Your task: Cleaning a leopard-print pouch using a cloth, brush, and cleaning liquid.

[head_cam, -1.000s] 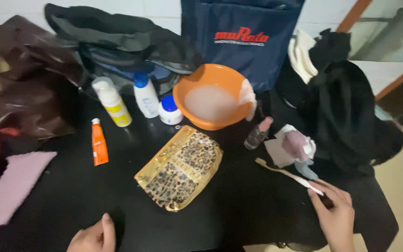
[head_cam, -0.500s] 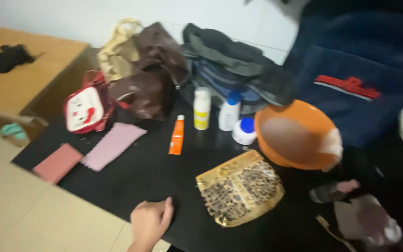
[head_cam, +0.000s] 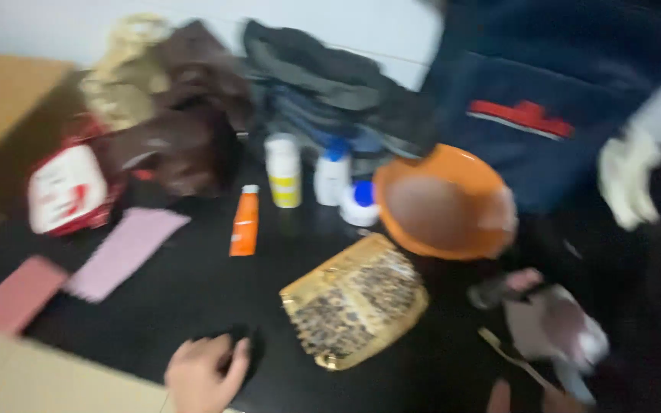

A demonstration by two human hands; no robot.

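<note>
1. The left hand (head_cam: 202, 375) now lies on a small dark object (head_cam: 240, 340) at the near edge of the black desk (head_cam: 193, 283); its grip looks curled loosely over that object, though blur keeps me from telling whether the fingers are clamped on it or only resting.
2. Half a second ago the same hand lay flat on bare desk with nothing plainly under it, so the contact with the dark object looks new, and the work seems to have shifted to this near edge.
3. The wrist comes up from the bottom of the view, palm down, fingers pointing up and to the right.
4. Just to the right of the grip lies a gold leopard-print pouch (head_cam: 355, 306), flat on the desk.
5. Beyond that stands an orange bowl (head_cam: 444, 200); farther ahead of the grip an orange tube (head_cam: 245, 222) and white bottles (head_cam: 284, 170).
6. Of the right hand (head_cam: 503, 396) only a sliver shows at the bottom edge, near a toothbrush (head_cam: 510, 358); I cannot tell its grip.
</note>
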